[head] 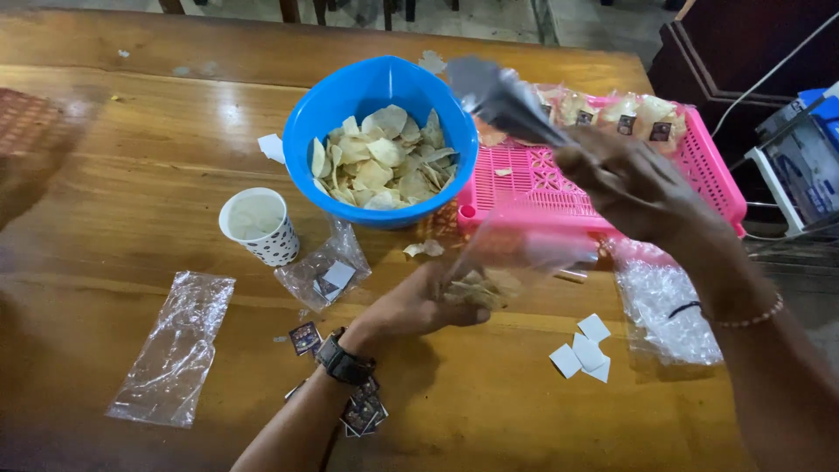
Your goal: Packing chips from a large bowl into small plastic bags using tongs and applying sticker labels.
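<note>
The wooden tabletop (131, 201) fills the view; its far edge runs along the top of the frame, and the widest open room lies at far left and along the near edge between the two forearms. The pink slotted tray (533, 188) sits at far right, its right end close to the tabletop's right edge, with filled packets (625, 114) lined along its far wall. Touching its left end is the blue bowl (350, 96), heaped with pale chips (380, 162).

The right hand (625, 183) hovers over the tray, fingers clenched on the twisted top of a clear plastic bag (507, 105); the bag streaks with motion blur, so its outline and contents are hard to make out. The left hand (419, 301), watch on the wrist, lies near the middle of the tabletop just before the tray, fingers curled around the blurred lower end of the same bag, where a few chips show through.

A flat empty bag (175, 345) lies at near left, well apart from the hands. A stack of clear bags (664, 310) lies at right, partly hidden by the right forearm. A spotted paper cup (260, 225) stands just left of the bowl, beside a crumpled bag (323, 273). White paper squares (585, 350) lie near right. Small dark labels (363, 411) are partly covered by the left wrist.
</note>
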